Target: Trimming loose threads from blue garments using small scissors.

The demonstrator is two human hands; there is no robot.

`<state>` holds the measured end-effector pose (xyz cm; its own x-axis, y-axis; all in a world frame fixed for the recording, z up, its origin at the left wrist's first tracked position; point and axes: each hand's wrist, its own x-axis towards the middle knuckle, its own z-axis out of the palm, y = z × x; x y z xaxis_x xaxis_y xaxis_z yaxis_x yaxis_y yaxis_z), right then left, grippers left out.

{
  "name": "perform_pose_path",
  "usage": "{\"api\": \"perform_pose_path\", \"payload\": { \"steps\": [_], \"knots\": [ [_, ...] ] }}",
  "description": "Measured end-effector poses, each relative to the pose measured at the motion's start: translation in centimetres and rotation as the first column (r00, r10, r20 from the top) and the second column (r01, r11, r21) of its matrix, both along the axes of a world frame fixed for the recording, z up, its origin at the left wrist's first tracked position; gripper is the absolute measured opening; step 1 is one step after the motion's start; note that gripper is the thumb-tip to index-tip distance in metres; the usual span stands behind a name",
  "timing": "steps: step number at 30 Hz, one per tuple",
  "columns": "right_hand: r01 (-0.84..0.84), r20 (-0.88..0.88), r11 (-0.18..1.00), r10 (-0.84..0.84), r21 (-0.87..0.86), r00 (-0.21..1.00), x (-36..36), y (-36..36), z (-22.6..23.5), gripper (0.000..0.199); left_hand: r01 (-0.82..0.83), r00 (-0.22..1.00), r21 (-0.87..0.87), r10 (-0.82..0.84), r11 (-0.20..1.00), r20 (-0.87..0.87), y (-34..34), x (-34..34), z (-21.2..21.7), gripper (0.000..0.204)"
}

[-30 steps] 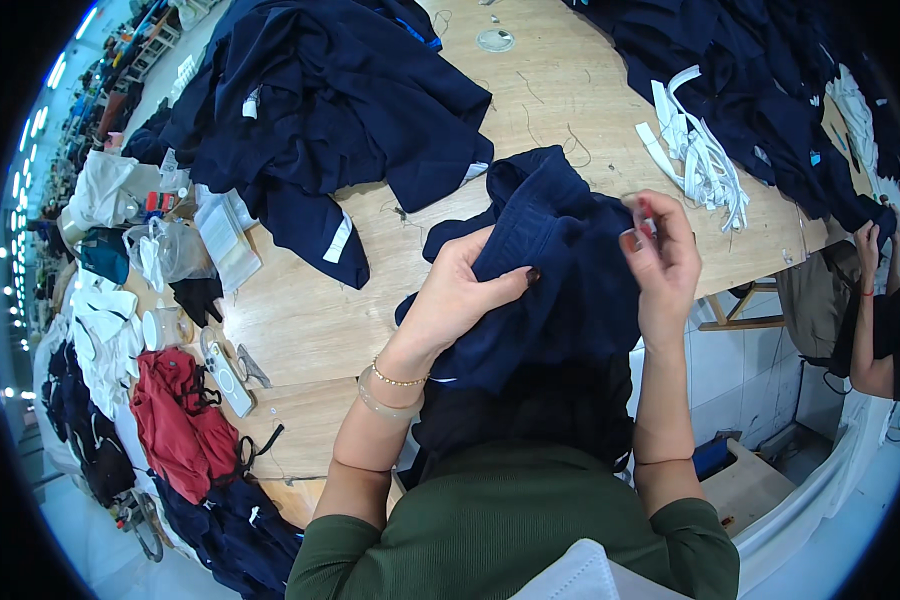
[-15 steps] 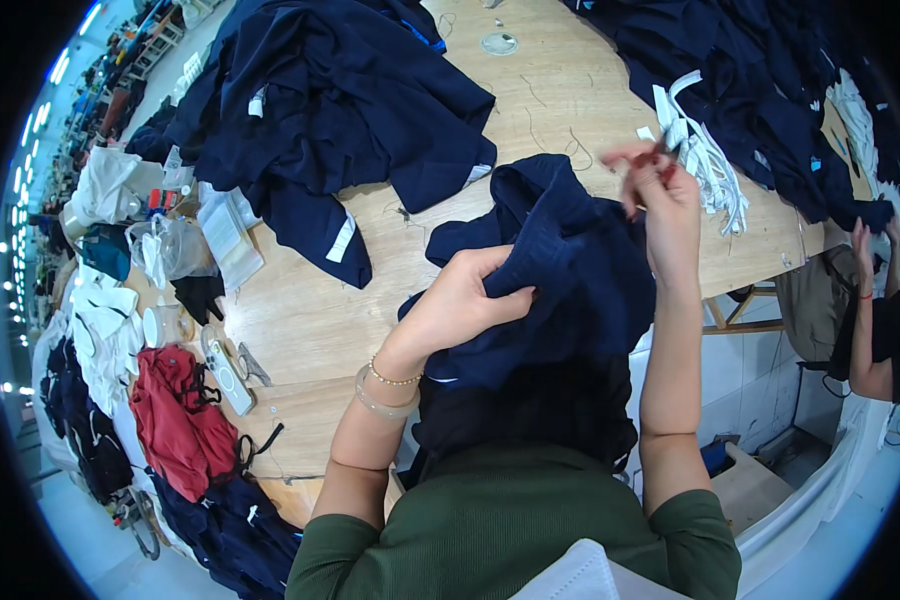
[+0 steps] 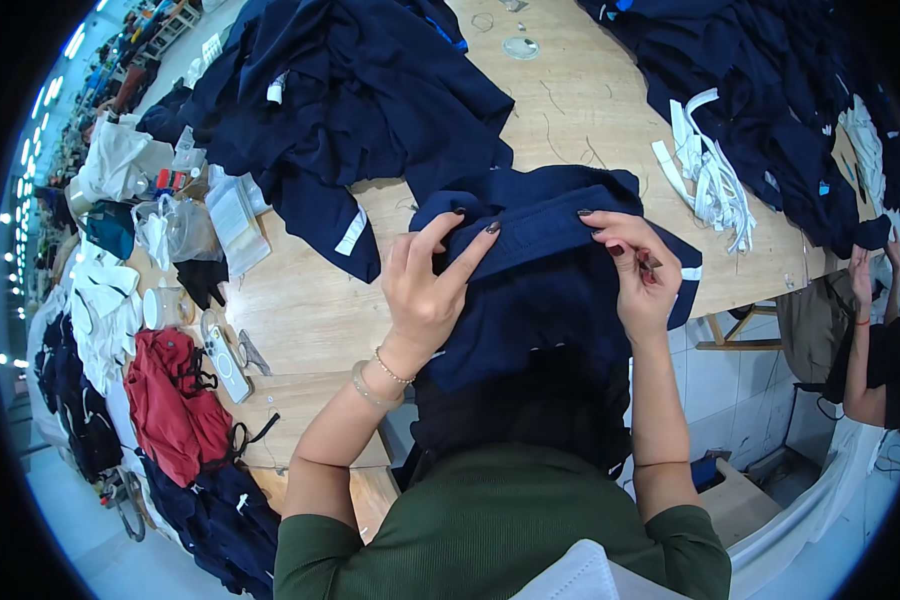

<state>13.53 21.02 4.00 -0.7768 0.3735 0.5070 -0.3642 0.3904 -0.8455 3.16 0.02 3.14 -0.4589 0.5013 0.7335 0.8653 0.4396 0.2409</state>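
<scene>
A navy blue garment (image 3: 540, 290) hangs over the near edge of the wooden table (image 3: 300, 320), in front of me. My left hand (image 3: 425, 290) pinches a folded band of it at the upper left. My right hand (image 3: 638, 275) grips the same band at its right end and also has a small metal tool tucked in its fingers. Both hands stretch the band flat between them.
Heaps of navy garments lie at the far left (image 3: 360, 90) and far right (image 3: 770, 100). White fabric strips (image 3: 710, 175) lie to the right of my hands. A phone (image 3: 225, 355), a red cloth (image 3: 175, 410) and white cloths (image 3: 100, 300) are at the left. Another person's arm (image 3: 860, 340) shows at the right edge.
My right hand came down from its raised position to the garment's band. My left hand shifted up, and the band is now stretched level between both hands.
</scene>
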Motion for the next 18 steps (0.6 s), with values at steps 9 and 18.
{"api": "perform_pose_path", "payload": {
  "steps": [9,18],
  "knots": [
    [0.155,0.285,0.962,-0.088,-0.224,0.955,1.9,0.3,-2.9,0.019,0.220,0.919,-0.132,-0.160,0.966,0.361,-1.4,2.0,-2.1,0.030],
    [0.258,0.466,0.944,-0.137,-0.206,0.874,2.6,1.4,-5.0,0.022,0.361,0.856,-0.294,-0.189,0.885,0.481,-1.0,3.2,0.2,0.028]
  ]
}}
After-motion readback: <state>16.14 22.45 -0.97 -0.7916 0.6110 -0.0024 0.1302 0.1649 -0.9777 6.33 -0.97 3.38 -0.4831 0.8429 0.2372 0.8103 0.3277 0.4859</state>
